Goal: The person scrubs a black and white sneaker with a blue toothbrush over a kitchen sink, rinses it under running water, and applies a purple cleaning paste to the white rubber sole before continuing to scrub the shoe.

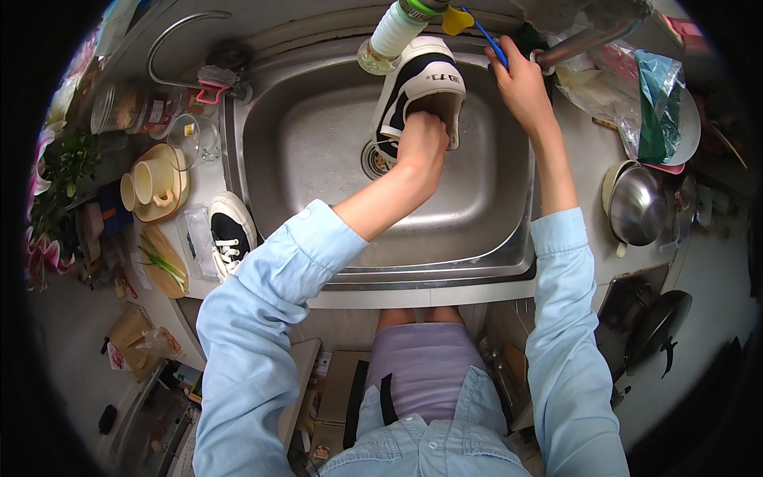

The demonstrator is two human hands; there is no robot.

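Note:
My left hand (421, 141) is inside the opening of a black-and-white shoe (420, 67), holding it over the steel sink (302, 143); my fingertips are hidden inside. The shoe is tilted beneath a white corrugated faucet extension (394, 36), above the drain (369, 163). My right hand (517, 75) is closed around a slim blue handle (495, 49) at the sink's upper right. The handle's far end is near a small yellow piece (457, 20) on the faucet, and its tip is unclear. A second black-and-white sneaker (229, 234) lies left of the sink.
Cups on a plate (151, 183), a glass (187, 139), plastic containers (111, 107) and a cutting board with green onions (163, 258) crowd the left counter. At right are steel bowls (640, 207), plastic bags (658, 103) and a metal pipe (588, 44). A dark pan (660, 330) sits lower right.

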